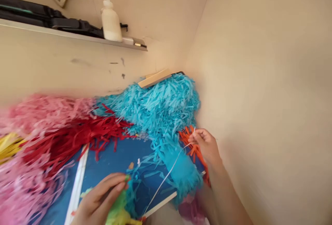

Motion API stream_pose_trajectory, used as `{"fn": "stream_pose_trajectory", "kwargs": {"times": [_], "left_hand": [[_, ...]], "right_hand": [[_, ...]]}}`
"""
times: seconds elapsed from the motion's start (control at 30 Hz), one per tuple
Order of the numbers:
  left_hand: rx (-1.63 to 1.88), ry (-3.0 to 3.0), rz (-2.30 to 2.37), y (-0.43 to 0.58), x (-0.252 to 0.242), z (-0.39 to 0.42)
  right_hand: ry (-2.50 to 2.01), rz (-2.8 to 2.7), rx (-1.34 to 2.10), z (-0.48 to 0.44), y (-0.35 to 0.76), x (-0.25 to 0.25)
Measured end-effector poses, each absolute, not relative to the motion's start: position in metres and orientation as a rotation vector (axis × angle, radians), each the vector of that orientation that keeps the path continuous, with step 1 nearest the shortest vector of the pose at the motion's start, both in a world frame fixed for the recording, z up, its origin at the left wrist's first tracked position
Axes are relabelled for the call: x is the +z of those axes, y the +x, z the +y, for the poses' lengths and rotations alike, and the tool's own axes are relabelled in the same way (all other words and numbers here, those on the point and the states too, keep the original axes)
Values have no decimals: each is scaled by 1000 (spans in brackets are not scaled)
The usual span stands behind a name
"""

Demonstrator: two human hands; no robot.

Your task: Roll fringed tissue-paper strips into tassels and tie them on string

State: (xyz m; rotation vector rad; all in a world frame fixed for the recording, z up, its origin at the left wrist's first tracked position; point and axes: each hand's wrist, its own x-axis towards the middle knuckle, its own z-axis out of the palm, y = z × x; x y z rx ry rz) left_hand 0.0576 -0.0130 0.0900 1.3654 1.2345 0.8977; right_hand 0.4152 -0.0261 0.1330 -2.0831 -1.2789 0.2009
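Blue tabletop point(111, 159), white edge point(162, 204), string point(168, 174) between hands point(100, 195) point(206, 146)

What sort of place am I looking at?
Probably a craft corner indoors: turquoise fringe heaped by the wall, white string in the right hand, and a nozzle bottle on a shelf.

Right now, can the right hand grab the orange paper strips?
Probably yes: the right hand looks close beside the orange paper strips, and nothing seems to block the way. Its fingers are pinching a white string, though, so it might have to let go first.
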Motion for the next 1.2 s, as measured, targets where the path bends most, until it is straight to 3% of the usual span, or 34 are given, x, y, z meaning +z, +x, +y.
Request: {"fn": "stream_pose_trajectory", "kwargs": {"times": [0.13,0.3,0.7,0.87,1.07,1.2], "left_hand": [[939,894,1113,82,114,-27],[1025,546,959,75,114,-40],[1096,594,930,59,107,-51],[1147,871,1055,56,105,-53],[1207,1651,1231,53,115,-59],[1128,1896,1393,52,118,-63]], "right_hand": [[-1456,-1385,674,-59,300,130],[-1328,-1496,612,-68,228,125],[-1319,-1601,510,-68,205,126],[-1321,-1651,552,-70,208,124],[-1287,-1729,895,-73,210,117],[-1180,-1734,838,-68,213,131]]}}
